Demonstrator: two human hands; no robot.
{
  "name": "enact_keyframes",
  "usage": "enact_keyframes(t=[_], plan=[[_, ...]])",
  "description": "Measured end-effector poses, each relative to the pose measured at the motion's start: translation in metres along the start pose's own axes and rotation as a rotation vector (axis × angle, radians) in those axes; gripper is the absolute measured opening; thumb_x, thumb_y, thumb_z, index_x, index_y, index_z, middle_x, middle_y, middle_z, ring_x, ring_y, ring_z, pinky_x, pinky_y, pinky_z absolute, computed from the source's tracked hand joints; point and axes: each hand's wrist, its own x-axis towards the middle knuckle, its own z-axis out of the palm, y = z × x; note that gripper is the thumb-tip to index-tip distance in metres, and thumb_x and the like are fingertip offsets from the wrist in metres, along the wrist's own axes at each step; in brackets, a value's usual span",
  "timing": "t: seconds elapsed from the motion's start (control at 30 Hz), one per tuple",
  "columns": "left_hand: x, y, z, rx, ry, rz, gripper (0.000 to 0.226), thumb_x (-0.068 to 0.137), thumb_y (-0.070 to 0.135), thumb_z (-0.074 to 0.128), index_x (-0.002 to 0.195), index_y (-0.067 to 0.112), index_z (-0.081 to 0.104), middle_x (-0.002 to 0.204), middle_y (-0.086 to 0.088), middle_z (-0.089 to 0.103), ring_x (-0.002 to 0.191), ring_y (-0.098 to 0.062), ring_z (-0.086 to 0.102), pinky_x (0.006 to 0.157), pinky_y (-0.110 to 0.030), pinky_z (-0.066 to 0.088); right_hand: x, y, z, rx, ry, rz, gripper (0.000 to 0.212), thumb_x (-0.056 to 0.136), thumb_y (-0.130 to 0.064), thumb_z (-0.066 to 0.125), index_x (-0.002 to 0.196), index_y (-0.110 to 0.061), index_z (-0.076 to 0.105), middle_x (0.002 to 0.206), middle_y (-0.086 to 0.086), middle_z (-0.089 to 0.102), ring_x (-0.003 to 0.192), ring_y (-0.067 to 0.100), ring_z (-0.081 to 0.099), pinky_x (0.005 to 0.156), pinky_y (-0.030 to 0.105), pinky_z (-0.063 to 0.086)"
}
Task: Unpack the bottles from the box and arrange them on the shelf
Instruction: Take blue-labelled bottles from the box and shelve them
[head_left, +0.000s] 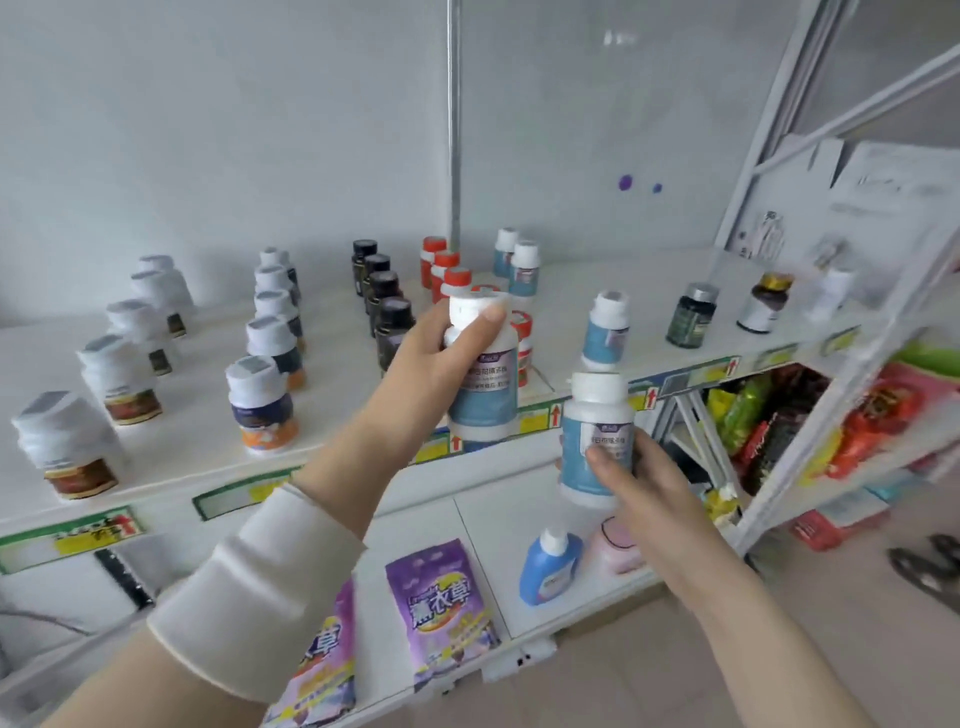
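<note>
Most of the shelf (197, 415) looks stocked, with tidy rows of bottles (270, 332) standing on it. The left hand (436, 364) has its grip wrapped round a blue-labelled bottle (485, 395), raised at the shelf's front edge. The right hand (644, 483) has its grip clamped on a second blue-labelled bottle (587, 421), lower down. Three matching bottles (605, 332) stand placed; these two remain. The box is out of sight.

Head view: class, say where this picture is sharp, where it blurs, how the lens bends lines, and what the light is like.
Head view: the blue-labelled bottle in the left grip and its twin in the right grip are sharpest; head view smears the white rack at right; head view bows the shelf edge; light soft, shadows faint.
</note>
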Motion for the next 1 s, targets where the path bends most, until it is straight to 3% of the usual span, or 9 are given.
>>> enact_keyframes(t=[0.1, 0.2, 0.3, 0.43, 0.57, 0.67, 0.83, 0.9, 1.0], plan=[[0.053, 0.001, 0.029, 0.118, -0.037, 0.078, 0.026, 0.092, 0.035, 0.052, 0.108, 0.015, 0.058, 0.1, 0.0, 0.07, 0.09, -0.009, 0.067, 0.078, -0.02, 0.053, 0.044, -0.021, -0.04, 0.002, 0.029, -0.071, 0.021, 0.081, -0.021, 0.059, 0.101, -0.027, 0.057, 0.099, -0.013, 0.067, 0.082, -0.011, 0.064, 0.073, 0.009, 0.049], [0.111, 0.005, 0.045, 0.252, -0.081, 0.148, 0.032, 0.091, 0.039, 0.052, 0.111, 0.014, 0.054, 0.1, 0.0, 0.067, 0.086, -0.006, 0.064, 0.068, -0.012, 0.05, 0.094, -0.046, -0.071, -0.007, 0.04, -0.124, 0.03, 0.072, -0.028, 0.063, 0.102, -0.026, 0.058, 0.103, -0.009, 0.067, 0.094, 0.001, 0.064, 0.088, 0.021, 0.047], [0.166, 0.003, 0.056, 0.337, -0.118, 0.131, 0.035, 0.088, 0.042, 0.056, 0.113, 0.016, 0.054, 0.106, -0.001, 0.068, 0.097, -0.011, 0.065, 0.083, -0.021, 0.053, 0.141, -0.068, -0.095, -0.015, 0.037, -0.144, 0.032, 0.078, -0.023, 0.063, 0.109, -0.021, 0.056, 0.103, -0.007, 0.067, 0.098, 0.006, 0.062, 0.09, 0.023, 0.046], [0.231, -0.01, 0.068, 0.472, -0.065, 0.109, 0.028, 0.087, 0.042, 0.059, 0.106, 0.022, 0.055, 0.092, 0.009, 0.063, 0.085, -0.003, 0.06, 0.07, -0.01, 0.048, 0.213, -0.082, -0.115, -0.033, 0.009, -0.167, 0.033, 0.086, -0.017, 0.061, 0.117, -0.016, 0.05, 0.101, -0.004, 0.065, 0.098, 0.011, 0.062, 0.092, 0.025, 0.045], [0.281, -0.033, 0.07, 0.552, 0.013, 0.012, 0.033, 0.086, 0.038, 0.062, 0.11, 0.015, 0.058, 0.101, -0.001, 0.063, 0.096, -0.016, 0.062, 0.086, -0.029, 0.052, 0.279, -0.073, -0.122, -0.078, -0.053, -0.153, 0.037, 0.081, -0.018, 0.069, 0.113, -0.023, 0.051, 0.108, 0.002, 0.065, 0.106, 0.019, 0.062, 0.095, 0.035, 0.047], [0.304, -0.05, 0.068, 0.625, 0.058, -0.09, 0.035, 0.085, 0.034, 0.065, 0.112, 0.012, 0.059, 0.099, -0.003, 0.063, 0.096, -0.02, 0.063, 0.086, -0.033, 0.054, 0.314, -0.056, -0.122, -0.123, -0.14, -0.138, 0.041, 0.078, -0.015, 0.072, 0.112, -0.022, 0.051, 0.106, 0.001, 0.066, 0.094, 0.015, 0.063, 0.08, 0.025, 0.049], [0.325, -0.069, 0.069, 0.903, 0.035, -0.19, 0.044, 0.083, 0.036, 0.066, 0.12, 0.015, 0.055, 0.096, 0.003, 0.055, 0.083, -0.013, 0.054, 0.063, -0.017, 0.04, 0.341, -0.024, -0.114, -0.227, -0.326, -0.068, 0.044, 0.073, -0.01, 0.077, 0.108, -0.018, 0.052, 0.097, -0.002, 0.064, 0.081, 0.008, 0.06, 0.064, 0.013, 0.049], [0.329, -0.073, 0.069, 0.968, 0.015, -0.222, 0.042, 0.084, 0.036, 0.065, 0.119, 0.015, 0.055, 0.097, 0.003, 0.055, 0.083, -0.013, 0.053, 0.062, -0.016, 0.04, 0.346, -0.016, -0.11, -0.27, -0.389, -0.065, 0.045, 0.072, -0.008, 0.078, 0.106, -0.016, 0.051, 0.092, -0.004, 0.062, 0.075, 0.003, 0.057, 0.053, 0.005, 0.046], [0.331, -0.078, 0.072, 1.004, -0.025, -0.254, 0.042, 0.083, 0.035, 0.066, 0.12, 0.016, 0.055, 0.1, 0.003, 0.057, 0.083, -0.012, 0.052, 0.065, -0.017, 0.038, 0.348, -0.009, -0.105, -0.326, -0.433, -0.084, 0.047, 0.069, -0.011, 0.08, 0.108, -0.016, 0.052, 0.091, -0.01, 0.061, 0.078, 0.0, 0.057, 0.055, 0.004, 0.046]])
